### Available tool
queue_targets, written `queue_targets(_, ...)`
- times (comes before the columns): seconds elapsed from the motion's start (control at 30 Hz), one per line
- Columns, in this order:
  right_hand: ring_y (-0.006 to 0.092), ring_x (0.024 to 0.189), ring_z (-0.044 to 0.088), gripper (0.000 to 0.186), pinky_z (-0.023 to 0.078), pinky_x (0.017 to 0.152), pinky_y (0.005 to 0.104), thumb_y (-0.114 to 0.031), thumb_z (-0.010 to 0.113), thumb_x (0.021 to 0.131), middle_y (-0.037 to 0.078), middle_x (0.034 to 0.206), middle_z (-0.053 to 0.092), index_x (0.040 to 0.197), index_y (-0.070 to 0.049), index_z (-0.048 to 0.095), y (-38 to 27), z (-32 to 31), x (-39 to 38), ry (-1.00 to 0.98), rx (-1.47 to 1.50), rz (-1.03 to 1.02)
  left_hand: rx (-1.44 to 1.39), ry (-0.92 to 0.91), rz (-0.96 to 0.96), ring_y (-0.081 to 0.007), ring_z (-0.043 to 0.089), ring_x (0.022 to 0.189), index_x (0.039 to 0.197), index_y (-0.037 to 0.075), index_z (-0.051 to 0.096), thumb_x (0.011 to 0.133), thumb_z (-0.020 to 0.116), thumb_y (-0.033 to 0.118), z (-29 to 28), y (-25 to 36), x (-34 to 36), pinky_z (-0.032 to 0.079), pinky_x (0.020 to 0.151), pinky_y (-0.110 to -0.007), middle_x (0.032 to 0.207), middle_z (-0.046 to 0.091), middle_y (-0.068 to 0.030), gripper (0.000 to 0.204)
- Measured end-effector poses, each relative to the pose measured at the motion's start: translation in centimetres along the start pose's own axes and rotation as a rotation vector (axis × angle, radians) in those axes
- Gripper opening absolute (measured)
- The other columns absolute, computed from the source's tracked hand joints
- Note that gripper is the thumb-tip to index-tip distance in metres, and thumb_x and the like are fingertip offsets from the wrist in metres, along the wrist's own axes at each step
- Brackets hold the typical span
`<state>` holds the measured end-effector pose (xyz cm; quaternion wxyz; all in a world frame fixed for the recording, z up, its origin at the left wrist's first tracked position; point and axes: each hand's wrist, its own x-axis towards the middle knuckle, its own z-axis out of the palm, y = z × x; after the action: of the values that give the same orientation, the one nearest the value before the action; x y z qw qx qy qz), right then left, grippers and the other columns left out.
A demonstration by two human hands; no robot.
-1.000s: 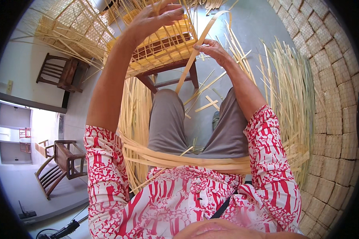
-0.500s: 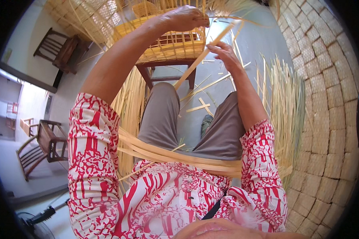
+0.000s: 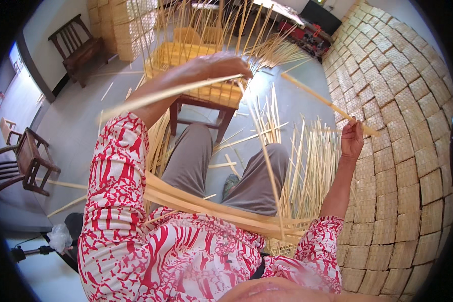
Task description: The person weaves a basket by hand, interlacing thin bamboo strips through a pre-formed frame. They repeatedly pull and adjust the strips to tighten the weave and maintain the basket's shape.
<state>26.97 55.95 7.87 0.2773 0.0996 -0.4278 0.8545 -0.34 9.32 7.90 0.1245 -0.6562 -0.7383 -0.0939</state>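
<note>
A half-woven bamboo basket, with tall upright stakes, rests on a dark wooden stool in front of my knees. My left hand is at the basket's near right corner, fingers curled down and closed around the blurred end of a pale bamboo strip. That strip slants across my left forearm. Another thin strip runs from below these fingers down over my right thigh. Out to the right, my right hand pinches a yellowish bamboo strip, which points up and left toward the basket.
Flat strips lie across my lap. Bundles of split bamboo stand beside my right leg, and loose pieces litter the floor. Stacked woven squares form a wall at right. Wooden chairs stand to the left.
My right hand has swung right, away from the basket, and now holds a strip out to the side. My left hand stays near the basket's corner. The view has shifted.
</note>
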Motion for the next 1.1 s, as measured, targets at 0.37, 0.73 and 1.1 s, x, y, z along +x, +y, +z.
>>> queue_targets(0.37, 0.0302, 0.117, 0.067, 0.019, 0.058, 0.101, 0.0417, -0.008, 0.053, 0.105, 0.022, 0.13, 0.064, 0.119, -0.004, 0.065, 14.4, 15.9, -0.1, -0.393, 0.32, 0.27, 0.03, 0.129, -0.041, -0.0275, 0.071, 0.103, 0.129, 0.021, 0.065, 0.099, 0.055, 0.014, -1.2, 2.4, -2.7, 0.056, 0.082, -0.043, 0.11, 0.073, -0.0062, 0.032)
queue_targets(0.73, 0.0335, 0.117, 0.066, 0.017, 0.056, 0.106, 0.0429, -0.007, 0.052, 0.105, 0.024, 0.125, 0.065, 0.116, 0.003, 0.06, 24.1, 10.9, 2.8, -0.047, 0.154, 0.21, -0.256, 0.31, -0.046, -0.0159, 0.073, 0.093, 0.117, 0.014, 0.071, 0.096, 0.067, 0.022, -1.1, -4.2, 0.2, 0.057, 0.075, -0.036, 0.095, 0.076, -0.0076, 0.023)
queue_targets(1.1, 0.0346, 0.119, 0.065, 0.018, 0.055, 0.106, 0.0436, -0.003, 0.052, 0.104, 0.026, 0.123, 0.065, 0.115, 0.009, 0.059, 27.1, 9.5, 2.3, 0.068, 0.234, 0.306, -0.793, 0.986, -0.665, -0.0218, 0.063, 0.109, 0.134, -0.001, 0.054, 0.093, 0.07, 0.016, -7.5, 1.5, -6.3, 0.051, 0.095, -0.037, 0.123, 0.064, -0.0154, 0.047)
